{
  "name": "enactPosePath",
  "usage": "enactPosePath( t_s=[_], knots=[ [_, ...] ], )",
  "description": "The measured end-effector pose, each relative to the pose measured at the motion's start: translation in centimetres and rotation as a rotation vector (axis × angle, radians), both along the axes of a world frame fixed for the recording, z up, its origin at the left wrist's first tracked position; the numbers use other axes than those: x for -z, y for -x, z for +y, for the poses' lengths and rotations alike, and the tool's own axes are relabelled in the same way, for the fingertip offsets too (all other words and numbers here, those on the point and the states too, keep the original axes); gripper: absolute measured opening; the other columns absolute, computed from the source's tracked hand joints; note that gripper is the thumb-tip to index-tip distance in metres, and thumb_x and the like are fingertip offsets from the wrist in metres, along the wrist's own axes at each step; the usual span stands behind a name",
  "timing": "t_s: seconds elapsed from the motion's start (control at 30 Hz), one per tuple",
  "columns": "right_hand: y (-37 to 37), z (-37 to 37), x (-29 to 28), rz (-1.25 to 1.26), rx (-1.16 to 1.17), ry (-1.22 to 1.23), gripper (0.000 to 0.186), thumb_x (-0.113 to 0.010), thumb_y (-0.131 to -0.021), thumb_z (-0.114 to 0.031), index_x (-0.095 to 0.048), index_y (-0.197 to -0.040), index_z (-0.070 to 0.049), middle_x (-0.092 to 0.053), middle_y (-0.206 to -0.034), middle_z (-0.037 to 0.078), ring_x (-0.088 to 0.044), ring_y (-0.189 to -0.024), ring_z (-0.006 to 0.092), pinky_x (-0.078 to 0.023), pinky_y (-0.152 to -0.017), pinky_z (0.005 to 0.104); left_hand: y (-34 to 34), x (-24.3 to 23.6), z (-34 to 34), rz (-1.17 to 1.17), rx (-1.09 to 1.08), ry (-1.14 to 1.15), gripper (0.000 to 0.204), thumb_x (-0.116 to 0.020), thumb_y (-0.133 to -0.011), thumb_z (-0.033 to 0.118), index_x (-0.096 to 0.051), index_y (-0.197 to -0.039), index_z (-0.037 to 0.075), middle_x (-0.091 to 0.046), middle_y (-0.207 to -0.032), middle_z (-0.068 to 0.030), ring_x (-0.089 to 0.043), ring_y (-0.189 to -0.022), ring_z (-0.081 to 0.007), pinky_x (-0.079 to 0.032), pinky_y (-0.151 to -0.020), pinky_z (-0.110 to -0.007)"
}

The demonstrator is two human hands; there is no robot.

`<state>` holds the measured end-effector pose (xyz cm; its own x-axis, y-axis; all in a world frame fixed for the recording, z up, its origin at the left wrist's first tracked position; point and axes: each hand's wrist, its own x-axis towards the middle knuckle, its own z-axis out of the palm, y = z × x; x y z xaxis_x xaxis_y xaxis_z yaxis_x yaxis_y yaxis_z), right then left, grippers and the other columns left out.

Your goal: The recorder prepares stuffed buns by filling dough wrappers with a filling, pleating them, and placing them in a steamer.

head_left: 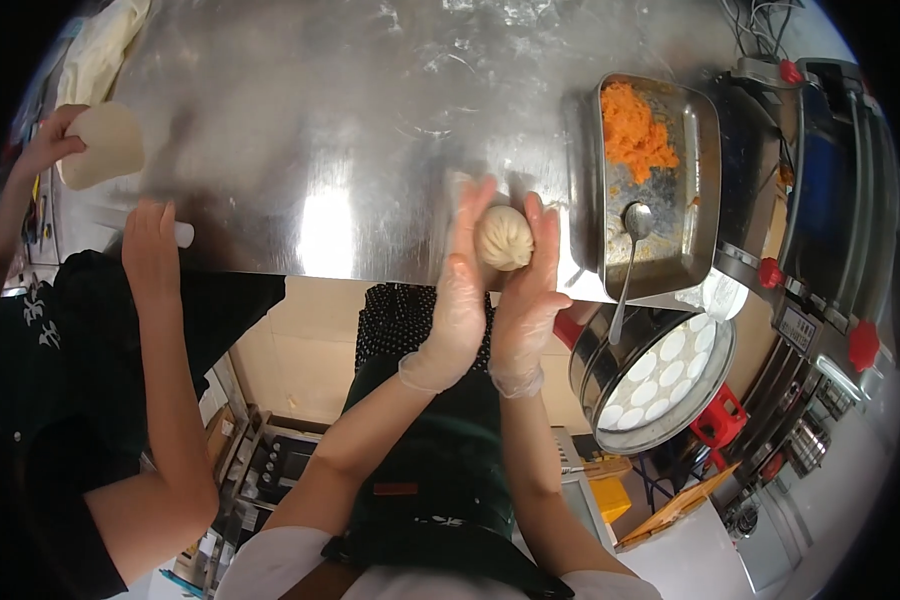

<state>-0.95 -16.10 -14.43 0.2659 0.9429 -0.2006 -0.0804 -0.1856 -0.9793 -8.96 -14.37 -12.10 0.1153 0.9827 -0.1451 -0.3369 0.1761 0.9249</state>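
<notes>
A pleated bun (505, 238) of pale dough sits between my two hands near the front edge of the steel table (250, 110). My left hand (458, 305) lies along its left side and my right hand (526, 310) along its right, both in clear plastic gloves. Their fingers are stretched forward and the palms cup the bun from both sides. To the right stands a metal tray (709, 200) with shredded orange filling (637, 133) at its far end. A spoon (627, 265) rests in it, its handle over the near rim.
Below the tray stands a round steamer pot (725, 375) holding several white round liners. At left, a co-worker's hand (52, 140) holds a dough wrapper (107, 143); the other hand (152, 245) rests on a white rolling pin (184, 235). Black equipment (820, 180) with red knobs lines the right.
</notes>
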Motion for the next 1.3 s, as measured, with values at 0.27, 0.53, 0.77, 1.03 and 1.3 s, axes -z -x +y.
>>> enactPosePath(
  t_s=[0.27, 0.53, 0.77, 1.03, 1.3],
  knots=[
    [-1.5, 0.0, -4.4, -0.557, -0.056, -0.005, 0.070, -0.070, -0.087, -0.028, -0.039, -0.143, -0.001, -0.042, -0.144, 0.017, -0.045, -0.130, 0.0268, -0.040, -0.106, 0.0393, 1.7, -1.7, 1.2, 0.072, -0.097, 0.079, 0.094, -0.019, -0.093, 0.072, -0.010, -0.153, 0.000, -0.017, -0.158, -0.0176, -0.006, -0.148, -0.0297, -0.002, -0.120, -0.045],
    [0.3, 5.0, -5.8, -1.387, -0.663, 0.229, 0.063, -0.079, -0.068, -0.019, -0.053, -0.125, -0.011, -0.054, -0.120, 0.009, -0.058, -0.106, 0.0299, -0.055, -0.079, 0.0405, 4.1, 0.4, -1.5, -0.050, -0.145, 0.161, 0.071, -0.029, -0.103, 0.049, -0.017, -0.151, -0.002, -0.028, -0.152, -0.0211, -0.024, -0.143, -0.0322, -0.017, -0.119, -0.046],
    [-2.2, 4.2, -6.0, -1.121, -0.429, 0.161, 0.041, -0.072, -0.075, -0.019, -0.061, -0.114, -0.011, -0.061, -0.105, 0.012, -0.062, -0.096, 0.0297, -0.056, -0.070, 0.0395, 2.6, -0.4, -1.2, -0.060, 0.064, 0.277, 0.061, -0.030, -0.105, 0.039, -0.023, -0.149, -0.002, -0.032, -0.150, -0.0190, -0.032, -0.140, -0.0288, -0.024, -0.117, -0.041],
    [-4.8, -9.1, -11.0, -1.101, -0.275, 0.266, 0.056, -0.072, -0.072, -0.025, -0.054, -0.123, -0.009, -0.055, -0.118, 0.007, -0.060, -0.098, 0.0246, -0.057, -0.063, 0.0342, -1.2, -1.9, -10.3, -0.260, 0.392, 0.586, 0.058, -0.029, -0.105, 0.043, -0.034, -0.145, 0.001, -0.044, -0.144, -0.0110, -0.041, -0.134, -0.0223, -0.030, -0.113, -0.038],
    [-17.6, -21.6, -12.9, -0.882, -0.074, 0.498, 0.062, -0.078, -0.071, -0.021, -0.053, -0.127, -0.011, -0.055, -0.123, 0.010, -0.060, -0.104, 0.0307, -0.055, -0.077, 0.0419, -14.1, -3.1, -16.5, -0.279, 0.865, 0.768, 0.058, -0.030, -0.105, 0.044, -0.037, -0.142, -0.001, -0.048, -0.137, -0.0139, -0.049, -0.125, -0.0215, -0.039, -0.108, -0.037]
  ],
)
